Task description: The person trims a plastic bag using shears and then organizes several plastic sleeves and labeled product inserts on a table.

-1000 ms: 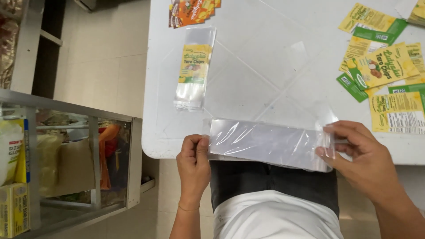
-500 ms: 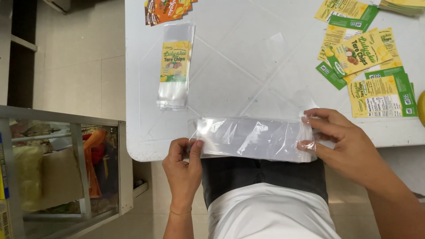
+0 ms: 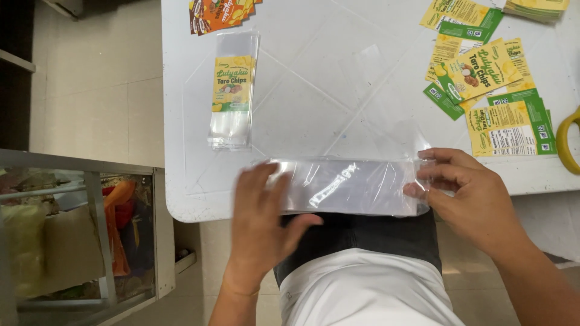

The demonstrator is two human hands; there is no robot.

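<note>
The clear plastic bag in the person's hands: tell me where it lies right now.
In the head view the clear plastic bag lies crosswise at the near edge of the white table, between the left hand and the right hand, just below the stack of labelled bags.

Long clear plastic bag (image 3: 353, 187) lying crosswise at the near edge of the white worktop (image 3: 314, 78), pinched at both ends. Just beyond, a stack of clear bags (image 3: 232, 90) bearing a yellow-and-green label. Orange packets (image 3: 219, 13) at the far edge. Scattered yellow-and-green rectangular labels (image 3: 483, 84) to the right, overlapping; a neat pile of labels (image 3: 538, 8) at the far right corner.
</note>
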